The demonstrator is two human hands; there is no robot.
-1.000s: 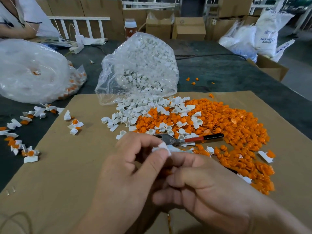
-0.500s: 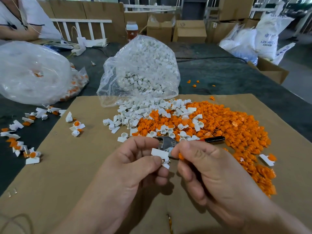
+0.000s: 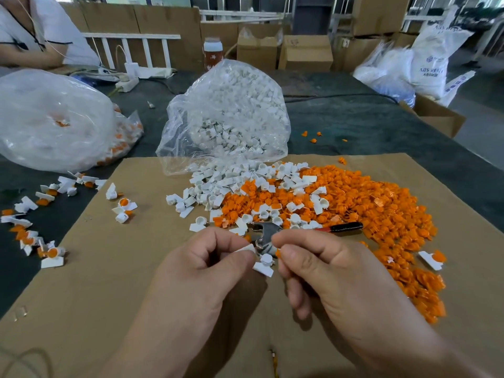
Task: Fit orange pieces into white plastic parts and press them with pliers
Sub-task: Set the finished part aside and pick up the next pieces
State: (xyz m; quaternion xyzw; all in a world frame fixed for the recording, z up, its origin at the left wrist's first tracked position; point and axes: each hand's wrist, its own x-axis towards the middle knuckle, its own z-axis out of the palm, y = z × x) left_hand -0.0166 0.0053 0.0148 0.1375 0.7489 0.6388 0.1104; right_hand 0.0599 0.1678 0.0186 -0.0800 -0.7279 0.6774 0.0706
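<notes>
The left hand (image 3: 207,274) is pinching a white plastic part (image 3: 245,248) between its thumb and curled fingers, holding it over the middle of the cardboard sheet (image 3: 109,282), toward the near edge. The right hand (image 3: 332,276) is gripping a small orange piece (image 3: 278,252) at the tips of thumb and forefinger, its other fingers curling loosely below.

The two pinches are facing each other. The orange piece is sitting just to the right of the white part, near but not touching, so the fit is calling for a short leftward move by the right hand. The fingers are hiding which way the held part's cup is opening.

A second white part (image 3: 264,264) is showing just below the gap between the hands; I cannot tell whether it is hanging from the left grip or lying on the sheet.

The pliers (image 3: 341,227) are lying untouched just beyond the hands. Their metal head is pointing toward the hands and their long axis is running out to the right along the orange pile (image 3: 381,208) — the right hand is nearer the handle. By my judgement, fitting is under way and pressing is not yet done.
</notes>
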